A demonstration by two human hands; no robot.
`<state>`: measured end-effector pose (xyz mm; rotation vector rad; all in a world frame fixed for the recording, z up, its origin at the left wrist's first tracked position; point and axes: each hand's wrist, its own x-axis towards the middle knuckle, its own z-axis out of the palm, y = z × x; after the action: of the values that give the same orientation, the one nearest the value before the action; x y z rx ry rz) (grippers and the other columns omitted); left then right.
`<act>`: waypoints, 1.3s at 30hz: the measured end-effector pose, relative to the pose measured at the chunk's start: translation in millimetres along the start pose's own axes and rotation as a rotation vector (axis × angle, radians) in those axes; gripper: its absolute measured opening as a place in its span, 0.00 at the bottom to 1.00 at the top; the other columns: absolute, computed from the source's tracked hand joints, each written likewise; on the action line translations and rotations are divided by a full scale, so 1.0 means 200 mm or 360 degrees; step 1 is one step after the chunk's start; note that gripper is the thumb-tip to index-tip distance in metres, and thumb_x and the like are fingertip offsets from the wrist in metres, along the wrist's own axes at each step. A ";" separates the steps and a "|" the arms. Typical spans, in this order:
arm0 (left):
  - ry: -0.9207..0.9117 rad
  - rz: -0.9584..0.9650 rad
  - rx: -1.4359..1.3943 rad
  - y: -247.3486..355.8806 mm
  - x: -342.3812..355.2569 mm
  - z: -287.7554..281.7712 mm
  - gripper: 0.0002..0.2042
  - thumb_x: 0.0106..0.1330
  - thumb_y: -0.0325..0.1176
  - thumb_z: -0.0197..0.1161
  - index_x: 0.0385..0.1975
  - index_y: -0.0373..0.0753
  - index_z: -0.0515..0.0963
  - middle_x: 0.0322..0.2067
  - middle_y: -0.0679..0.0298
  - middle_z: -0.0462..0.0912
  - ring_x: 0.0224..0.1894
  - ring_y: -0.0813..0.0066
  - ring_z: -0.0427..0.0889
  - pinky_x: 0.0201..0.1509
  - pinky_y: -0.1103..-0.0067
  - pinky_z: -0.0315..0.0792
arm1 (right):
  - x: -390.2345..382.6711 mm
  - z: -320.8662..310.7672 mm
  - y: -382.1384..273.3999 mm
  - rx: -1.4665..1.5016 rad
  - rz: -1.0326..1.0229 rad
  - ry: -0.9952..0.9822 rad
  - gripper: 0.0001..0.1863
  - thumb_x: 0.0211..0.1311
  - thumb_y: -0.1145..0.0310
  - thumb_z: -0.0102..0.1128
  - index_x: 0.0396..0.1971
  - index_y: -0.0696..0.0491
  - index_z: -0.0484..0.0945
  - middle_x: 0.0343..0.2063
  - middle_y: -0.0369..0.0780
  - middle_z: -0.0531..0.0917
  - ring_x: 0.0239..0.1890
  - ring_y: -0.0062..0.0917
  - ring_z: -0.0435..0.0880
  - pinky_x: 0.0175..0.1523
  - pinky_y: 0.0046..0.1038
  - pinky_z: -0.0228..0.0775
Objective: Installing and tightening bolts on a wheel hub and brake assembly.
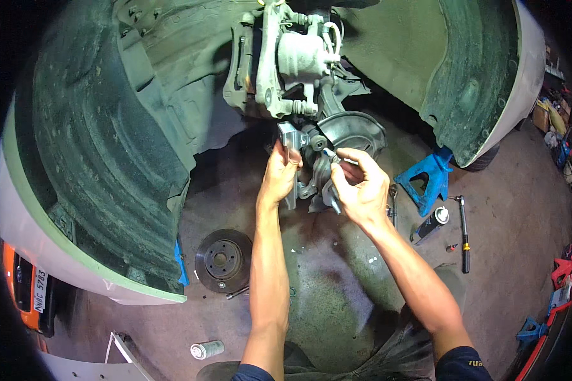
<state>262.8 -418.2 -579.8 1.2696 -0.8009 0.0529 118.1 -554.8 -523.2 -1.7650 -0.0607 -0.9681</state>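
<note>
The left hand [279, 178] is gripping the metal bracket [290, 141] at the wheel hub [353, 132] while the right hand [361, 187] is pinching a small tool [332, 202] against it; holding the bracket steady should be keeping the tool seated.

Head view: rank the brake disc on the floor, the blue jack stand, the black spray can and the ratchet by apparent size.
1. Blue jack stand and brake disc: look alike, unranked.
2. Ratchet: long but thin.
3. Black spray can: smallest.
All lie at differing distances, so real sizes stay unsure.
</note>
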 end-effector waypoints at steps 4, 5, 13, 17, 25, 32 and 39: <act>-0.0030 -0.0170 0.0047 0.07 -0.01 0.03 0.16 0.71 0.45 0.56 0.46 0.38 0.69 0.30 0.71 0.72 0.31 0.84 0.71 0.37 0.83 0.68 | 0.02 0.02 -0.03 -0.0194 -0.0053 0.0012 0.13 0.54 0.75 0.64 0.41 0.60 0.79 0.33 0.42 0.84 0.33 0.25 0.86 0.41 0.23 0.80; -0.0031 -0.0164 0.0100 0.07 -0.01 0.04 0.15 0.70 0.43 0.56 0.46 0.38 0.70 0.31 0.71 0.72 0.31 0.85 0.71 0.37 0.83 0.69 | 0.02 0.03 -0.02 -0.0199 -0.0078 0.0039 0.13 0.53 0.75 0.65 0.40 0.60 0.78 0.31 0.43 0.84 0.31 0.26 0.87 0.39 0.23 0.80; -0.0031 -0.0270 -0.0020 0.12 0.00 0.06 0.15 0.69 0.41 0.58 0.46 0.37 0.71 0.31 0.71 0.73 0.32 0.85 0.71 0.38 0.84 0.68 | 0.04 0.08 0.08 -0.0336 -0.0581 0.0175 0.13 0.50 0.79 0.69 0.36 0.61 0.76 0.27 0.43 0.83 0.26 0.26 0.86 0.32 0.23 0.79; -0.0044 -0.0318 -0.0029 0.15 0.00 0.05 0.14 0.67 0.40 0.59 0.45 0.37 0.72 0.32 0.71 0.73 0.33 0.85 0.71 0.40 0.84 0.68 | 0.05 0.08 0.07 -0.0333 -0.0580 0.0150 0.12 0.51 0.79 0.68 0.35 0.61 0.76 0.27 0.42 0.83 0.25 0.26 0.85 0.32 0.23 0.79; -0.0030 -0.0317 -0.0093 0.15 0.00 0.06 0.14 0.67 0.41 0.59 0.45 0.37 0.72 0.32 0.72 0.73 0.33 0.85 0.71 0.40 0.83 0.68 | 0.06 0.07 0.06 -0.0365 -0.0670 0.0077 0.11 0.52 0.78 0.67 0.35 0.61 0.76 0.31 0.45 0.83 0.28 0.31 0.85 0.34 0.26 0.78; -0.0069 -0.0278 -0.0004 0.15 0.00 0.06 0.14 0.70 0.42 0.55 0.47 0.41 0.71 0.30 0.72 0.74 0.31 0.85 0.72 0.38 0.85 0.68 | 0.07 0.07 0.07 -0.0510 -0.0678 0.0036 0.12 0.51 0.77 0.69 0.36 0.63 0.77 0.34 0.47 0.84 0.32 0.30 0.87 0.37 0.24 0.81; -0.0080 -0.0310 -0.0063 0.18 0.01 0.06 0.14 0.70 0.43 0.54 0.47 0.40 0.71 0.30 0.71 0.73 0.33 0.85 0.71 0.41 0.85 0.67 | 0.08 0.09 0.07 -0.0550 -0.0670 0.0081 0.12 0.52 0.77 0.69 0.36 0.62 0.79 0.32 0.46 0.84 0.32 0.30 0.87 0.37 0.25 0.80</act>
<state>241.6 -417.4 -548.3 1.3099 -0.7146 -0.1514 145.8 -552.3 -526.8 -2.0895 -0.2540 -1.3912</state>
